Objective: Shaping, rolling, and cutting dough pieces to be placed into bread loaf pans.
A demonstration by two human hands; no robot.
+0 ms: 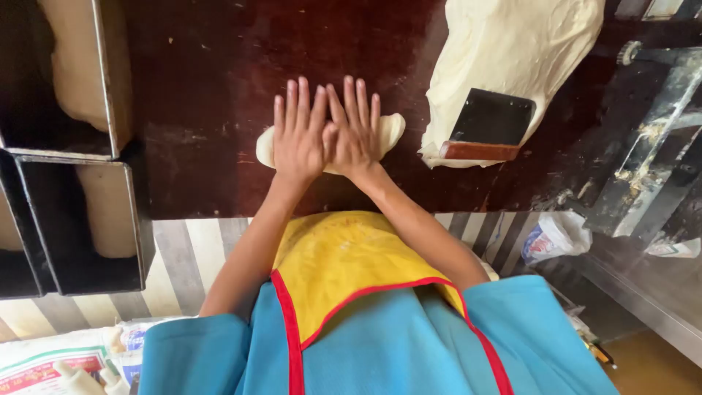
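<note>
Here, the dark, worn wooden counter (205,110) fills most of my view, its front edge running just above my yellow apron (344,263) with red trim and my blue sleeves (526,336). At the counter's far right lies the large mass of pale dough (512,44), spread toward the back edge. On its near side rests a dark scraper (488,124) with a wooden handle, its blade lying on the dough and its handle at the dough's front rim. To my left stand black loaf tins (80,227), one behind another at the counter's end, each holding a pale piece of dough (110,208).

In the middle of the counter, straight ahead of me, sits the small piece of dough (391,132), an elongated lump lying crosswise. I press both hands flat on top of it. My left hand (298,139) lies open, fingers stretched and close together, palm down on the left part of the lump. My right hand (356,135) is likewise flat and spread, palm down, its thumb side meeting my left hand so the two touch above the middle of the dough. Neither hand grasps anything; only the ends of the lump show past my palms. Below the counter to the right lies a crumpled plastic bag (554,238), and a printed sack (51,362) sits at lower left.
</note>
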